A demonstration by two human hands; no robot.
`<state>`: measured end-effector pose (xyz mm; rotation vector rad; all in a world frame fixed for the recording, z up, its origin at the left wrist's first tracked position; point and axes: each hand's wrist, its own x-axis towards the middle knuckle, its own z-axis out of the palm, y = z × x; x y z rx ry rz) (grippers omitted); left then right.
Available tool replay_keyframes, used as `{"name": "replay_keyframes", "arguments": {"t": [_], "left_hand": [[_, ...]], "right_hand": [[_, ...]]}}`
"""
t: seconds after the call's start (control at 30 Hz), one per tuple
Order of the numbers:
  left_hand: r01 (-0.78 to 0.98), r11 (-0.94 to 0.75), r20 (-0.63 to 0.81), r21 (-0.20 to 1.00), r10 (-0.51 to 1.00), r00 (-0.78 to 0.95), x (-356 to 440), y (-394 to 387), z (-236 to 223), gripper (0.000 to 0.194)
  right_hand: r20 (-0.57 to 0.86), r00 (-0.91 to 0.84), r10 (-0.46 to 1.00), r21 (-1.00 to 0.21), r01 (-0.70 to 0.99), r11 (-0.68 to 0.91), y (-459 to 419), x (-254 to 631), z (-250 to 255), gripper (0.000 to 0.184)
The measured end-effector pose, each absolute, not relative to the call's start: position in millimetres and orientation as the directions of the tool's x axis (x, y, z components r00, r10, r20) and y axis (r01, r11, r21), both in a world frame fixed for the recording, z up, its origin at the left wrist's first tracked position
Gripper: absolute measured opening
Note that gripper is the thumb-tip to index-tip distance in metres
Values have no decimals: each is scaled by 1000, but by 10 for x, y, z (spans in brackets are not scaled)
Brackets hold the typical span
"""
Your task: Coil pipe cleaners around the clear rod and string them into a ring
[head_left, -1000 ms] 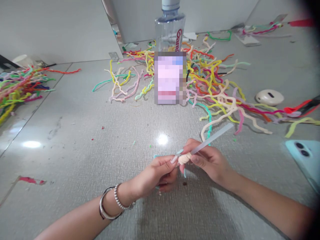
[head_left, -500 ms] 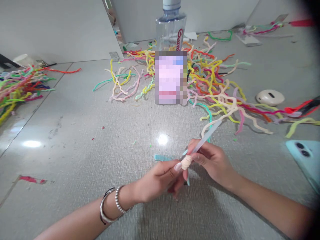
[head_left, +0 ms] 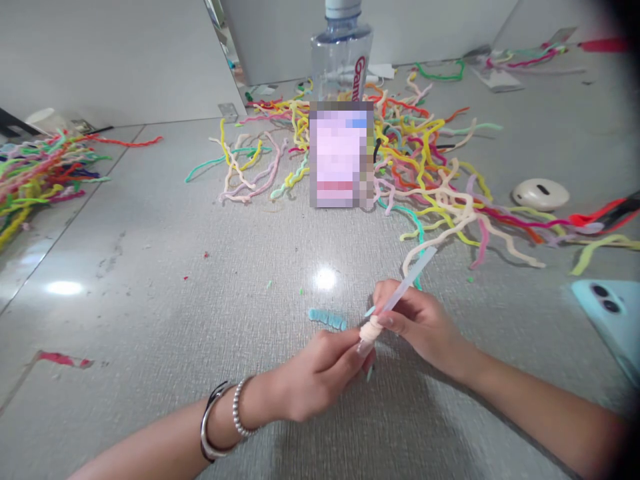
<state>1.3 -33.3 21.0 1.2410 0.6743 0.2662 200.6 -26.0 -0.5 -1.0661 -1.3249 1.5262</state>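
A cream pipe cleaner (head_left: 371,329) is wound in a tight coil around a pale, translucent, straight stick (head_left: 411,278). My left hand (head_left: 320,373) is closed at the coil's lower end, thumb and fingers pinching it and the stick. At the upper end, my right hand (head_left: 420,323) pinches the coil with thumb and forefinger, while the stick points up and away past its fingers. Just beyond my left hand, a short light-blue coiled pipe cleaner (head_left: 327,319) lies on the grey table (head_left: 225,267), touched by neither hand.
Loose pipe cleaners (head_left: 430,167) in many colours spread around a phone-like blurred screen (head_left: 340,157) and a clear bottle (head_left: 340,60). Another pile (head_left: 40,173) sits at left. To the right are a white earbud case (head_left: 541,195), red-handled scissors (head_left: 610,215) and a light-blue phone (head_left: 613,313).
My left hand has turned and shifted slightly, its lower fingers curling in. The stick has slid slightly down and left through the grip. More of the blue coil shows now.
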Motion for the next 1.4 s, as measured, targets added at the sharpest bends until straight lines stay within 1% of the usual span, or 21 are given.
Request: {"name": "replay_keyframes", "arguments": {"t": [0.1,0.23,0.33,0.47,0.53,0.63,0.7,0.8,0.93,1.0,1.2,1.4], "left_hand": [[198,306,-340,931,529,778,6,-319,223,45],[167,288,-303,943,531,792,-7,-295,198,48],[137,353,-315,926,519,795,-7,-290,180,46],[40,471,-304,881,501,810,-1,-272,186,41],[0,541,-303,841,472,828,-6,-250,191,40],[-2,612,-317,791,413,854,-26,-221,185,37],[35,587,-326,809,398,858,-39,-219,174,37],[66,502,-320,862,439,839,-38,-246,158,38],[33,420,-273,907,528,804,-9,-289,154,37],[34,391,-261,920,545,797,1,-295,161,36],[125,332,-295,935,532,794,10,-284,224,40],[173,319,-322,932,506,800,5,-309,261,46]], "right_hand": [[-61,-307,950,-996,-46,-79,-263,2017,-27,36],[-26,-306,952,-999,-16,-33,-271,2022,-39,35],[9,-280,960,-1000,1,10,-289,2017,-20,30],[50,-306,951,-997,41,66,-329,2021,11,26],[63,-308,949,-994,61,86,-348,2028,13,24],[85,-282,956,-990,81,112,-355,2033,16,20],[110,-289,951,-988,76,137,-346,2032,34,18],[130,-307,943,-989,32,147,-322,2027,80,18],[82,-249,965,-995,36,94,-304,2024,99,19],[78,-232,970,-995,42,90,-306,2026,80,21],[95,-232,968,-992,62,112,-314,2034,44,23],[131,-247,960,-983,91,158,-311,2031,46,23]]}}
